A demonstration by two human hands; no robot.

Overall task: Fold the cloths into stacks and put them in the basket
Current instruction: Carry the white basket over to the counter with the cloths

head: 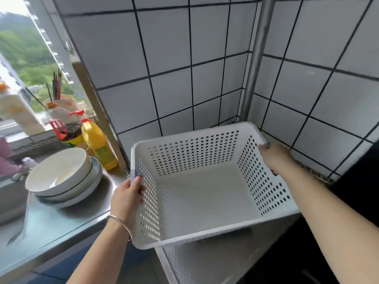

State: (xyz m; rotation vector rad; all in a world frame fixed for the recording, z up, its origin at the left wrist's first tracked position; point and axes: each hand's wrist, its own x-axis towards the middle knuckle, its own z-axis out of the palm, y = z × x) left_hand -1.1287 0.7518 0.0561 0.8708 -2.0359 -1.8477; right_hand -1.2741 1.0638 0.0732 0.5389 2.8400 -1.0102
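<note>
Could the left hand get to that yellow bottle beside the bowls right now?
Probably not at once: the left hand grips the white basket rim. Once freed, the way to the yellow bottle looks open.

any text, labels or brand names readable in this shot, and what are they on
Nothing can be read outright.
Yellow bottle: green print on its label, too blurred to read.
White bottle by the window: orange marks, blurred.
Utensil holder: faint reddish print, unreadable.
White basket, held by the left hand and right hand: no text.
</note>
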